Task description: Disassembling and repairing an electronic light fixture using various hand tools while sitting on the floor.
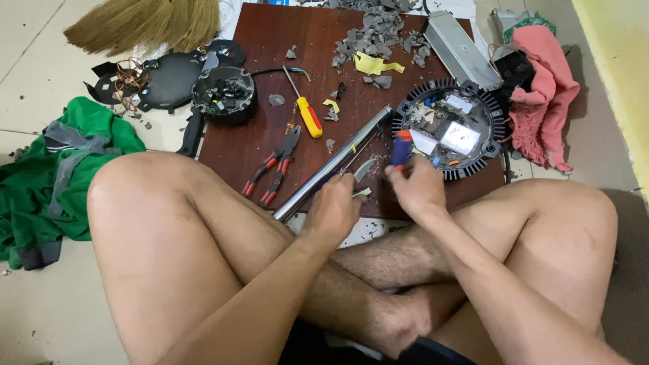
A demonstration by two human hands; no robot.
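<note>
Polished metal, the tube [334, 164] lies slantwise on the near bench [257, 81]; stiff, slick, best gripped near its end. Left hand [332, 211] clasps it; right hand [418, 189] grips a blue-handled tool [401, 149].

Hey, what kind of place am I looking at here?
Probably a home floor used as a makeshift repair spot: a wooden board laid on floor tiles, pliers and a screwdriver, a broom nearby.

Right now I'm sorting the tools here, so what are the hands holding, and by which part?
Right hand grips a blue-and-orange-handled tool by its handle. Left hand rests on the metal tube near its lower end.
</note>
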